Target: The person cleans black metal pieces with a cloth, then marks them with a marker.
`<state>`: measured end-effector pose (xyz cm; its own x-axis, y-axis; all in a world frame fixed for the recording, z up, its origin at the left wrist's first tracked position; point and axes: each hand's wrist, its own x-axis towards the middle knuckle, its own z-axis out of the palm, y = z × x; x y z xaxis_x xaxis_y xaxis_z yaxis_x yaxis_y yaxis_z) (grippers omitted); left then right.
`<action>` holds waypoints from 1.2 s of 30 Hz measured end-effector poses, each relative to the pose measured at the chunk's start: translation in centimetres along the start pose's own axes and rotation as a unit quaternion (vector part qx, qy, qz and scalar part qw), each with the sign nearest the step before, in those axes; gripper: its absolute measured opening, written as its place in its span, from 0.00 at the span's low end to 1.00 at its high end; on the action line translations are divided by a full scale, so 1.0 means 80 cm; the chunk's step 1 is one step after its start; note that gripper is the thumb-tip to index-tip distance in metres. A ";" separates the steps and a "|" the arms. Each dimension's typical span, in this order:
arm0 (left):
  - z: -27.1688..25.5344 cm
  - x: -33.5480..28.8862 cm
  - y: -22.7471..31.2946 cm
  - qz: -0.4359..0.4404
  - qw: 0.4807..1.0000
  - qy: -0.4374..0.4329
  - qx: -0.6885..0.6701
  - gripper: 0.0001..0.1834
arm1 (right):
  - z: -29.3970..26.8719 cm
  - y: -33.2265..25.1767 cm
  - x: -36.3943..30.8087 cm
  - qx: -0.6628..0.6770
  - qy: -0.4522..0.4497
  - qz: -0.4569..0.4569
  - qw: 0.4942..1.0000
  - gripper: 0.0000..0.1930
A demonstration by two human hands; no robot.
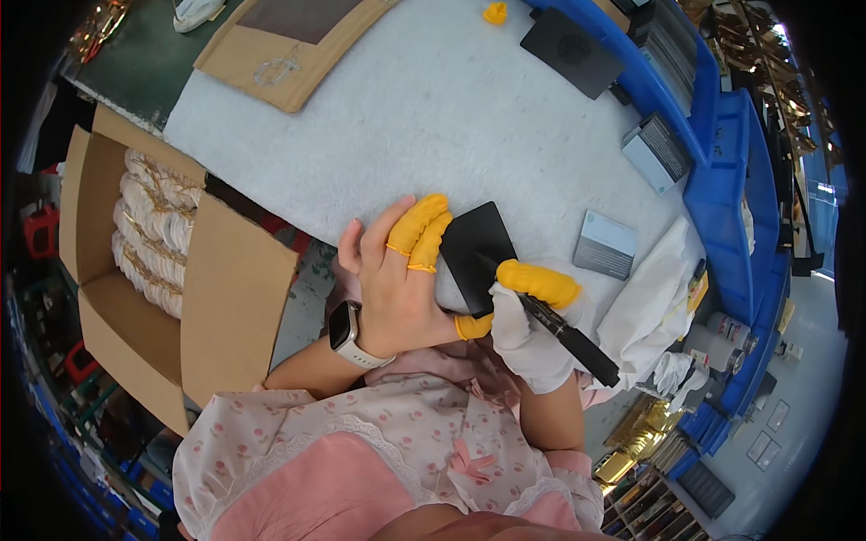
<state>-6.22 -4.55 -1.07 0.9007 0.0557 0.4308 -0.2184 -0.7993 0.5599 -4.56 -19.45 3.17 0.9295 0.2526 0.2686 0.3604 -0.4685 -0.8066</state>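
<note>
A flat black card (476, 242) lies tilted on the pale cloth-covered table near its front edge. My left hand (397, 293), with yellow finger cots on the thumb and two fingers, grips the card along its left side and lower corner. In my right hand (530, 329), which wears a white glove and a yellow finger cot, is a black marker pen (577, 346). The pen's dark tip meets the card's face or hovers just over it; I cannot tell which. A small grey-and-white printed card (604, 244) lies to the right of my right hand.
An open cardboard box (236, 288) with bundled white items stands at left. Blue bins (722, 216) line the right edge, near a white cloth (649, 293). Farther back are a larger black card (571, 52), a brown padded piece (280, 54) and a loose yellow finger cot (495, 13).
</note>
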 end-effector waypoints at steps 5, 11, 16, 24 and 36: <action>0.001 -0.001 -0.001 -0.003 1.000 -0.002 0.000 0.42 | 0.003 -0.005 0.005 0.007 0.012 0.043 0.999 0.06; 0.001 -0.002 -0.001 -0.005 1.000 -0.003 -0.006 0.42 | 0.004 -0.007 0.003 0.010 -0.001 0.080 0.997 0.06; 0.001 -0.003 -0.001 -0.002 1.000 -0.003 -0.010 0.42 | 0.003 -0.007 0.003 0.004 -0.007 0.083 0.997 0.06; 0.001 -0.002 -0.004 0.001 1.000 -0.004 -0.010 0.41 | 0.004 -0.005 0.001 0.045 0.015 0.060 0.997 0.07; 0.001 -0.004 -0.001 -0.002 1.000 -0.004 -0.008 0.41 | 0.004 -0.005 0.000 0.005 0.002 0.061 0.998 0.07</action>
<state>-6.48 -4.55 -1.32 0.9048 0.0538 0.4223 -0.2207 -0.7889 0.5735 -4.72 -19.02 3.31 0.9669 0.1909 0.1692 0.2430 -0.4879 -0.8384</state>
